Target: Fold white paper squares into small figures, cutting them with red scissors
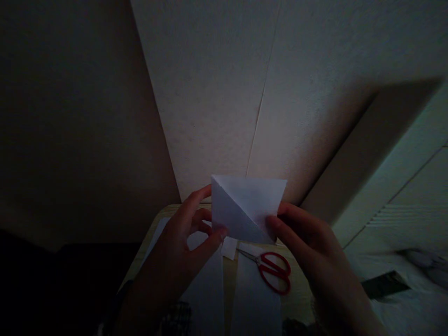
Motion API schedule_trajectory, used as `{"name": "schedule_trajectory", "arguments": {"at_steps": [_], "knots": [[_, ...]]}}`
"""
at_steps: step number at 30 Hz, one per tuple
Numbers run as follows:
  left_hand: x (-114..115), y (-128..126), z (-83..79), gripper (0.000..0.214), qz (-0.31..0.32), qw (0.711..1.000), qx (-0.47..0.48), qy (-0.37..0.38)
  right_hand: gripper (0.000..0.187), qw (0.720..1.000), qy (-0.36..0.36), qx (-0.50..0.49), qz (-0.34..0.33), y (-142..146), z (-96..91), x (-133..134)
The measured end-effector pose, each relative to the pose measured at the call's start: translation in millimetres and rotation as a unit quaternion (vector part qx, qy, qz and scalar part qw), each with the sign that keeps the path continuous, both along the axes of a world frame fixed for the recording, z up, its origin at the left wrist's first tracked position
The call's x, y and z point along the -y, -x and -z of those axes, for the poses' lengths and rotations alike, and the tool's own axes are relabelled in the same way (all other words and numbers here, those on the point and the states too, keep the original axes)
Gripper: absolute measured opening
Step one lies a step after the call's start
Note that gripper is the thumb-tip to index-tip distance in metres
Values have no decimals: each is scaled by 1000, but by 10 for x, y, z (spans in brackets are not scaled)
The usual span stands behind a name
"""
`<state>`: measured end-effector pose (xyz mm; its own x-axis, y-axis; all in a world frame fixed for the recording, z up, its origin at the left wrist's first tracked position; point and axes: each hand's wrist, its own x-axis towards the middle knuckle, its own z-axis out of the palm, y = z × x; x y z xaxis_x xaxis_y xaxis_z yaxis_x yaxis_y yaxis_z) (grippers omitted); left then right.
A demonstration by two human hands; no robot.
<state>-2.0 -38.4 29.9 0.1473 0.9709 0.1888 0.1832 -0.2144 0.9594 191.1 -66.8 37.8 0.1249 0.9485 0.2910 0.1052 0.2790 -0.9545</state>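
Pinching the paper (245, 207) by its opposite sides, the left hand (182, 240) and the right hand (311, 240) are holding it above the table (299, 298), before the wall (217, 116). The left thumb is pressing near the lower left corner, its fingers spreading along the edge; the right thumb is lying on the front near the lower right, with fingers passing behind. The paper is probably behaving as a light, thin piece, stiffer along its fold, bending readily and creasing or tearing under force; edges and corners are likely offering the best hold, with a flat, gentle pinch. It is appearing white and four-sided, its right edge slanting, a diagonal line running from upper left to lower right. Scissors (263, 266) with red handles are lying below, upon a sheet (252, 298).
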Motion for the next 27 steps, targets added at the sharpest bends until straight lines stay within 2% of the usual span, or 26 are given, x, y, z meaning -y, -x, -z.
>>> {"name": "schedule_trajectory", "arguments": {"at_steps": [2,7,10,12,13,16,18,24,27], "knots": [[-8,2,41,62,13,1000,-13,-13,8,1000,5,-11,-6,6,5,8],[-7,-54,164,115,34,995,0,-92,4,999,11,-41,-5,19,40,-27],[9,-94,170,121,18,988,13,-154,2,999,10,-48,-3,14,66,-59],[17,-94,137,115,2,984,-1,-180,2,999,5,-42,3,10,71,-64],[20,-86,113,106,1,983,-18,-184,2,999,5,-32,3,8,70,-62],[23,-58,36,72,7,985,-50,-165,4,1000,-1,-9,-11,3,57,-44],[29,-52,-11,58,-16,989,-44,-139,5,1000,0,-2,-10,1,51,-38],[42,-85,-117,26,-82,994,-15,-66,8,1000,12,20,-21,25,42,-68],[24,-89,-137,25,-142,988,-28,-58,18,999,18,7,-25,42,51,-73]]}}
